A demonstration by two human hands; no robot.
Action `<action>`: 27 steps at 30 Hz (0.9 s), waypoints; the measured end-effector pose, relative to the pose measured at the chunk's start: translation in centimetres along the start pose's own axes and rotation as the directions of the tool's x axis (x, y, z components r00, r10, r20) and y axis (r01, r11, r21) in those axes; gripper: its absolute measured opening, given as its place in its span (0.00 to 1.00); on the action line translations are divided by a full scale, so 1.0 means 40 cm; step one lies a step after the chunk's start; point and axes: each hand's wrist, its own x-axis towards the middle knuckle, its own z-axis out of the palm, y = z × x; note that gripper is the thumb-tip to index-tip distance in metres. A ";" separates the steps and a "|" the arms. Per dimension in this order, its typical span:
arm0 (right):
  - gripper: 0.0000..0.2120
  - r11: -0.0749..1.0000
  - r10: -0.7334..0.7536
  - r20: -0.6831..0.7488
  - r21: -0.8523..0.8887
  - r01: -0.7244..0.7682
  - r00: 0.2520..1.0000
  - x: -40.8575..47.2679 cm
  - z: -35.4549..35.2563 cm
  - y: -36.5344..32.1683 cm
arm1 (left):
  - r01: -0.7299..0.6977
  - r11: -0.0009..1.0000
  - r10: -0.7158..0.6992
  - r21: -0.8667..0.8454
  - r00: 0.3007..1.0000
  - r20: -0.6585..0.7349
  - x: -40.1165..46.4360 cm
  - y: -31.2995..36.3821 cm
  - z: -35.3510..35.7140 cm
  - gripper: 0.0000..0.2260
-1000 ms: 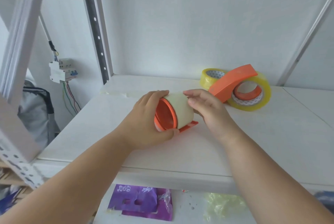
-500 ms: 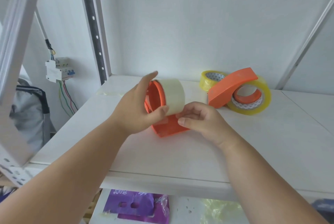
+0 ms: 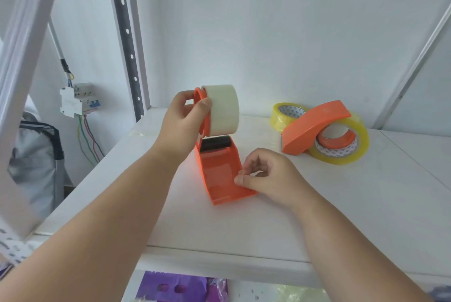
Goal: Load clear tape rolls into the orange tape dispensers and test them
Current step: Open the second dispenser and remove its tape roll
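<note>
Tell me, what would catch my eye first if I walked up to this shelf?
Probably the bright orange tape dispenser in the middle of the white shelf, with a pale tape roll at its top end. The left hand grips that end and the right hand pinches near its lower edge. To the right, another orange dispenser leans on a yellowish roll.

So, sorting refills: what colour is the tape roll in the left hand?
Pale, milky off-white tape roll, seen in the head view.
</note>
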 end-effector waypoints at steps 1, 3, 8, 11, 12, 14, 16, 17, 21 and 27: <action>0.12 1.000 -0.007 0.011 0.017 0.007 1.000 -0.001 -0.001 -0.003 | 0.021 1.000 -0.021 -0.017 1.000 0.009 0.008 0.002 0.001 0.20; 0.10 0.997 -0.022 0.024 0.073 0.021 0.999 -0.004 -0.003 -0.013 | 0.056 0.997 -0.054 -0.047 0.998 0.037 0.016 0.002 0.004 0.18; 0.11 0.975 -0.085 -0.291 0.172 0.140 0.953 0.002 -0.013 -0.038 | 0.064 0.996 -0.055 -0.064 0.989 0.138 0.021 -0.006 0.015 0.10; 0.21 0.965 -0.087 -0.317 0.207 0.159 0.944 0.013 -0.022 -0.030 | 0.017 0.998 -0.004 -0.057 0.976 0.220 0.011 -0.003 0.030 0.08; 0.27 0.966 -0.094 -0.277 0.207 0.155 0.956 0.016 -0.022 -0.026 | 0.004 0.998 0.010 -0.058 0.970 0.241 0.004 -0.002 0.037 0.08; 0.40 0.973 -0.124 -0.187 0.169 0.157 0.974 0.025 -0.020 -0.022 | -0.011 0.998 0.030 -0.067 0.958 0.287 -0.010 0.003 0.050 0.10; 0.47 0.976 -0.132 -0.119 0.159 0.150 0.984 0.030 -0.018 -0.022 | -0.028 0.998 0.046 -0.062 0.946 0.322 -0.019 0.001 0.058 0.13; 0.48 0.976 -0.134 -0.095 0.162 0.148 0.986 0.029 -0.020 -0.023 | -0.032 0.998 0.050 -0.059 0.942 0.331 -0.021 0.001 0.059 0.14; 0.49 0.974 -0.124 -0.073 0.181 0.135 0.990 0.019 -0.023 -0.027 | -0.066 0.996 0.084 -0.061 0.932 0.354 -0.025 -0.003 0.049 0.17; 0.48 0.969 -0.145 -0.145 0.179 0.170 0.979 0.025 -0.026 -0.040 | -0.091 0.994 0.108 -0.064 0.934 0.342 -0.026 -0.018 0.033 0.24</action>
